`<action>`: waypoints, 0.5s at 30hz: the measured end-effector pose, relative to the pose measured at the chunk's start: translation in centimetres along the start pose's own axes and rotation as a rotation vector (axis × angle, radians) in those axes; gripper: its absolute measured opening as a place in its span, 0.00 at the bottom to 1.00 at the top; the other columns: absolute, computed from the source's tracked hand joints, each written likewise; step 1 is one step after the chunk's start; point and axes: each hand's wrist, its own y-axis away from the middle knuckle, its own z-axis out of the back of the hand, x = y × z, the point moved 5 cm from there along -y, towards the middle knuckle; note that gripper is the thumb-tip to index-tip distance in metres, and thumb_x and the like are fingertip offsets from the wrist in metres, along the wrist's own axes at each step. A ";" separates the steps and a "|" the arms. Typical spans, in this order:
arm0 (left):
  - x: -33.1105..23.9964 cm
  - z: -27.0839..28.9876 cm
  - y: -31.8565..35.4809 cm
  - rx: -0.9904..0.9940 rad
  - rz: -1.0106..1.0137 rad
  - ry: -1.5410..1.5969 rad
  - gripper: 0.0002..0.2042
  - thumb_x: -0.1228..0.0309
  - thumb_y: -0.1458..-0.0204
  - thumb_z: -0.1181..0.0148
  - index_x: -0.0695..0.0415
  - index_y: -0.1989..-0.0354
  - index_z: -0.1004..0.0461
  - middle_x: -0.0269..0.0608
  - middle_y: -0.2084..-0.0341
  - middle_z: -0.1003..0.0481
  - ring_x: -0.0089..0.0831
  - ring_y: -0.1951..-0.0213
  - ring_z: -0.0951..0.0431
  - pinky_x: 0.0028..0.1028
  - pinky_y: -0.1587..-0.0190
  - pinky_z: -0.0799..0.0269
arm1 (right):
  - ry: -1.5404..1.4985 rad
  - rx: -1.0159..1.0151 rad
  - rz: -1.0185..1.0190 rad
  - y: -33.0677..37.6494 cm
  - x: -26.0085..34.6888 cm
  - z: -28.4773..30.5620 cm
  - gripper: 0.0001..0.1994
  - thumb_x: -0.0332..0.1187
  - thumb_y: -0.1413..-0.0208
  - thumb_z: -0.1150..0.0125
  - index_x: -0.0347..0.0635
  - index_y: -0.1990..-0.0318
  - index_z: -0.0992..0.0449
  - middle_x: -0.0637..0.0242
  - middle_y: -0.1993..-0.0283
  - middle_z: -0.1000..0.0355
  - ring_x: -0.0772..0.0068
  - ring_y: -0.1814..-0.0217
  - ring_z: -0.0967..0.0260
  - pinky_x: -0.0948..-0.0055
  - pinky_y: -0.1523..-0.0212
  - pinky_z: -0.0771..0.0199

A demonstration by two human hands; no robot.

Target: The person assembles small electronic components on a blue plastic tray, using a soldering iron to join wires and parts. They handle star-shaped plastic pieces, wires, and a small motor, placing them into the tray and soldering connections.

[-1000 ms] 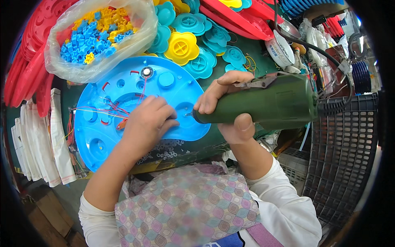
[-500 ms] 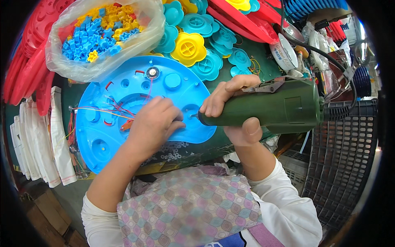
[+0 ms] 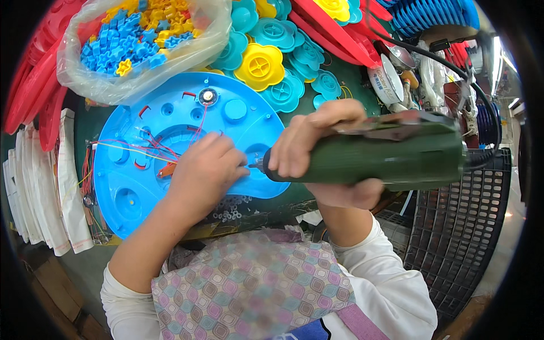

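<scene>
My right hand (image 3: 320,141) is wrapped around a green electric screwdriver (image 3: 419,161), which lies almost level with its bit pointing left. The bit's end meets the fingertips of my left hand (image 3: 207,170), above the right part of a blue plastic toy base (image 3: 113,190). Those left fingers are pinched together; whatever is between them is too small to make out. The base shows its hollow side, with a round metal-centred part (image 3: 208,97), thin red and yellow wires, and an orange-red piece (image 3: 168,170) partly behind my left wrist.
A clear bag (image 3: 79,79) of blue and yellow star-shaped pieces stands at the back left. Teal and yellow flower-shaped parts (image 3: 259,67) are piled behind the base. Small pale rings (image 3: 228,209) lie near the front edge. A black plastic crate (image 3: 459,221) is at right; the screwdriver's cable (image 3: 447,65) hangs above.
The screwdriver's bit has come off the base's right-hand recess to my left fingertips. My right thumb has swung along the tool's underside. The whole view has shifted slightly.
</scene>
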 end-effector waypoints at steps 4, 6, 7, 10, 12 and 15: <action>-1.0 2.8 1.0 -0.062 -0.024 -0.114 0.10 0.71 0.58 0.28 0.55 0.69 0.25 0.39 0.71 0.29 0.41 0.63 0.27 0.38 0.62 0.29 | -0.050 -0.007 0.133 -0.9 0.8 -2.8 0.48 0.74 0.47 0.40 0.35 0.38 0.39 0.61 0.70 0.28 0.63 0.69 0.27 0.61 0.66 0.19; -0.8 4.7 2.0 -0.082 -0.033 -0.172 0.11 0.71 0.58 0.28 0.56 0.69 0.25 0.39 0.71 0.30 0.40 0.63 0.27 0.38 0.62 0.29 | -0.057 0.074 0.197 -1.7 0.3 -4.1 0.49 0.74 0.48 0.40 0.36 0.37 0.39 0.61 0.70 0.28 0.64 0.69 0.27 0.61 0.65 0.19; -0.7 5.5 2.7 -0.133 -0.066 -0.201 0.11 0.71 0.59 0.28 0.55 0.69 0.25 0.39 0.71 0.30 0.40 0.64 0.27 0.38 0.63 0.30 | -0.071 0.106 0.217 -2.1 0.0 -4.8 0.49 0.74 0.49 0.39 0.36 0.37 0.39 0.61 0.70 0.27 0.64 0.68 0.26 0.61 0.64 0.19; -0.4 7.9 5.2 -0.193 -0.028 -0.245 0.11 0.71 0.59 0.28 0.55 0.69 0.25 0.38 0.71 0.29 0.40 0.65 0.27 0.38 0.64 0.30 | -0.162 0.145 0.207 -3.1 -1.0 -7.5 0.49 0.73 0.53 0.32 0.36 0.39 0.36 0.60 0.68 0.26 0.65 0.65 0.24 0.62 0.60 0.18; -0.2 9.5 7.2 -0.260 -0.026 -0.334 0.12 0.70 0.60 0.27 0.55 0.68 0.25 0.37 0.71 0.29 0.40 0.67 0.28 0.37 0.65 0.31 | -0.239 0.133 0.162 -3.4 -1.8 -9.5 0.49 0.72 0.55 0.30 0.35 0.41 0.35 0.59 0.67 0.25 0.65 0.62 0.22 0.62 0.57 0.17; -0.1 11.6 10.8 -0.383 0.009 -0.497 0.16 0.67 0.62 0.23 0.54 0.68 0.25 0.36 0.72 0.29 0.39 0.66 0.27 0.37 0.64 0.32 | -0.259 0.129 0.125 -3.7 -4.0 -12.2 0.52 0.76 0.56 0.34 0.35 0.40 0.36 0.57 0.66 0.24 0.64 0.63 0.22 0.62 0.57 0.17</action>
